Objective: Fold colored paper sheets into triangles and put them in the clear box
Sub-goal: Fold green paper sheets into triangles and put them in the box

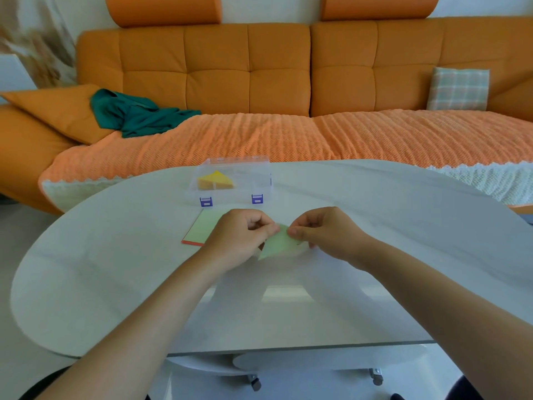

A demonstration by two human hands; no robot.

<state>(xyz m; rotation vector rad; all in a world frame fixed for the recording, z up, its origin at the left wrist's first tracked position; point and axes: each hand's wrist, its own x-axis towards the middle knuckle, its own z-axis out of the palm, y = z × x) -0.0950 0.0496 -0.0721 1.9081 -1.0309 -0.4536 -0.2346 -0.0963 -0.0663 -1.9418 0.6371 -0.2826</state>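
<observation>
Paper triangle (278, 245), pale green, pinched by left hand (242, 235) and right hand (323, 229) over white table (115, 269), top edge hidden by fingers (294, 232). Sheet stack (205, 228) half covered by left hand. Clear box (245, 183) beyond, yellow triangles (215, 179) inside.

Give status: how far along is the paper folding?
Done: folded yellow and orange paper lies in the clear box. In hand: the left hand and right hand pinch a light green sheet, already roughly triangular, over the table. Left: finishing and boxing it, then the stack of flat sheets in front of the box.
</observation>
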